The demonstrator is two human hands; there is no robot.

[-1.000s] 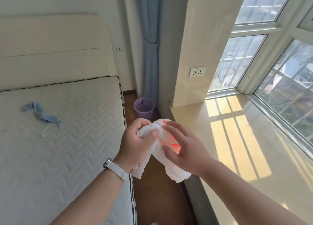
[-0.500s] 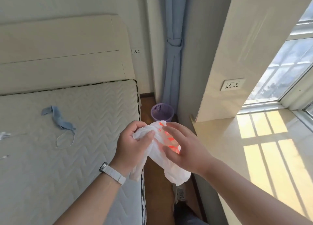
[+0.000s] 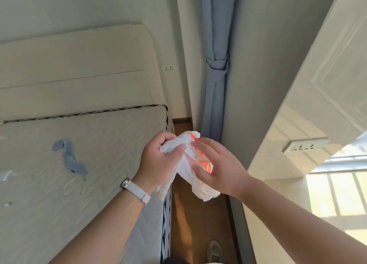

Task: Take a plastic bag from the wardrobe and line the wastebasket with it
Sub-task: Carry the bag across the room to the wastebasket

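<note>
A crumpled white plastic bag (image 3: 186, 170) with red print hangs between my hands, over the narrow floor strip beside the bed. My left hand (image 3: 158, 160), with a white watch on its wrist, is clenched on the bag's upper bunched end. My right hand (image 3: 216, 168) grips the bag from the right, fingers spread across it and thumb under. The bag's lower end droops below my right hand. The purple wastebasket is hidden behind my hands and the bag.
A bare quilted mattress (image 3: 79, 174) with a beige headboard (image 3: 75, 69) lies on the left, with a blue strap (image 3: 70, 158) on it. A tied blue curtain (image 3: 216, 71) hangs in the corner. A sunlit window ledge (image 3: 297, 204) runs on the right. My shoe (image 3: 214, 249) stands on the wooden floor.
The view has swung left and moved closer to the corner; the window has slid out of sight. The purple wastebasket, visible earlier beyond my hands, is now covered by them. Both hands keep hold of the bag.
</note>
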